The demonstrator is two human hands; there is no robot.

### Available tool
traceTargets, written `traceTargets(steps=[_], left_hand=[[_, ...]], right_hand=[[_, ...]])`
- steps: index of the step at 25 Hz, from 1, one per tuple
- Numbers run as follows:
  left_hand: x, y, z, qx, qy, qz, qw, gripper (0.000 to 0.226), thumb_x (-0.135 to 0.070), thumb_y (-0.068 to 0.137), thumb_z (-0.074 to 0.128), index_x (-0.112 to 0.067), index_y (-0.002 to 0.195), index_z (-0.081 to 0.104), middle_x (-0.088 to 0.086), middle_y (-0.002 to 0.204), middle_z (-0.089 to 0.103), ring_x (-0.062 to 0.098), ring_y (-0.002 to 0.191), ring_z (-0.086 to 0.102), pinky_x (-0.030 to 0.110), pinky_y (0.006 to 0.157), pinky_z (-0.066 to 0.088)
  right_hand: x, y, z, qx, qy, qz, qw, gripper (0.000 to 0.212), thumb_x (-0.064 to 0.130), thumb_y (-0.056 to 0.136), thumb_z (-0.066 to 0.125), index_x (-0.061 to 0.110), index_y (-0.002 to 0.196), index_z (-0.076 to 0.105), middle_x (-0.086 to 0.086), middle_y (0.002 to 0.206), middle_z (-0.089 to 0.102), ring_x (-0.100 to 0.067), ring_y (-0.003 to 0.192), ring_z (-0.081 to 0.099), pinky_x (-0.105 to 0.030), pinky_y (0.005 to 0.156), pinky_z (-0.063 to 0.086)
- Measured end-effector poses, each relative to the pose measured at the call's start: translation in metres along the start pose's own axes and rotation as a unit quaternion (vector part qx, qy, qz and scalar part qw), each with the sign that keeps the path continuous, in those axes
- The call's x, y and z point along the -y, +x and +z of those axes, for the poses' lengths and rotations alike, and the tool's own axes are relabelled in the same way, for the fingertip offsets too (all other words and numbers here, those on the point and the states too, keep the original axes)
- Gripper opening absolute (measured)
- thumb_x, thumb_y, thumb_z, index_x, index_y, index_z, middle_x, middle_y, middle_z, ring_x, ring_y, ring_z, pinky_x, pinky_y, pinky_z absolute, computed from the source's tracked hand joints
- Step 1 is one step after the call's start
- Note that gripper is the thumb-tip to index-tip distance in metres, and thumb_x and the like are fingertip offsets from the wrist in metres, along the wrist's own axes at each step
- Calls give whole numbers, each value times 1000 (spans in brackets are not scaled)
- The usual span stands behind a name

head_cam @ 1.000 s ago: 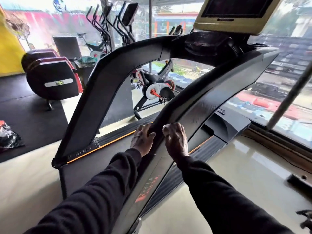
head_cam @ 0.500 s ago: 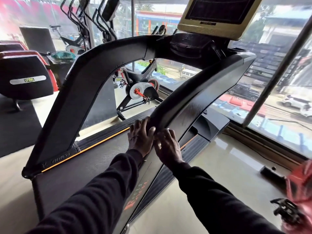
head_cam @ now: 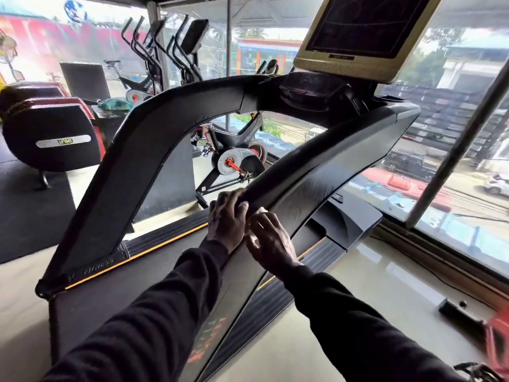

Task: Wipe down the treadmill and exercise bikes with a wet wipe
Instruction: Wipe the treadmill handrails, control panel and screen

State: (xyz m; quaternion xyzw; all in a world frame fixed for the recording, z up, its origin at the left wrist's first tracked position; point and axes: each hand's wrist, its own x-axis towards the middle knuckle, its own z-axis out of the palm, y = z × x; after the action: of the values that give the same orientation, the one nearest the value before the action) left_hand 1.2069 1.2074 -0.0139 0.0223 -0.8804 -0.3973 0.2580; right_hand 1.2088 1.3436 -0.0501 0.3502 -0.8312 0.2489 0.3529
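The black treadmill fills the middle of the view, with its screen at the top. Both my hands are on its right side arm, low down. My left hand has its fingers curled over the arm's top edge. My right hand lies just beside it, fingers spread on the arm's outer face. A small white bit of the wet wipe peeks out at my right fingertips; most of it is hidden. An exercise bike stands beyond the treadmill.
More bikes and ellipticals line the far window. A black and red massage chair sits at the left. Glass windows run along the right. A red machine's pedal and a black object are at the lower right floor.
Both hands have slid a little way up the right side arm and closer together. The view has swung as my head moved.
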Motion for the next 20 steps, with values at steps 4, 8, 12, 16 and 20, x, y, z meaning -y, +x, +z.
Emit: traceTargets(steps=[4,8,12,16,20], left_hand=[[-20,4,16,-28,20,-4,999,38,-29,94,43,-17,124,64,8,116,59,28,113,50,38,104,34],[-32,8,23,-61,60,-53,995,32,-23,98,47,-15,124,63,13,117,58,32,111,52,38,102,34],[-49,8,31,-85,102,-82,988,36,-21,95,45,-13,125,64,16,118,58,36,110,54,40,100,38],[-72,14,37,-100,128,-75,984,52,-22,81,36,-14,122,65,11,121,58,34,110,53,39,100,37],[-85,33,51,-80,145,-55,985,32,-16,93,54,-23,122,64,3,123,57,30,113,53,41,99,38]], right_hand=[[-48,44,-28,-137,24,125,982,20,1,86,66,16,98,65,2,105,55,-22,98,50,-33,88,42],[-51,25,-17,-64,64,-18,996,20,2,82,60,14,95,68,-2,102,62,-30,102,54,-42,95,45],[-103,42,-39,-82,86,8,993,20,6,81,63,18,95,71,0,104,62,-26,106,54,-34,98,44],[-95,50,-38,-108,84,45,990,9,14,87,64,18,92,69,-2,98,62,-26,100,53,-38,95,44],[-125,46,-44,-63,79,-71,992,8,18,89,66,18,94,72,1,100,65,-24,102,56,-37,92,48]])
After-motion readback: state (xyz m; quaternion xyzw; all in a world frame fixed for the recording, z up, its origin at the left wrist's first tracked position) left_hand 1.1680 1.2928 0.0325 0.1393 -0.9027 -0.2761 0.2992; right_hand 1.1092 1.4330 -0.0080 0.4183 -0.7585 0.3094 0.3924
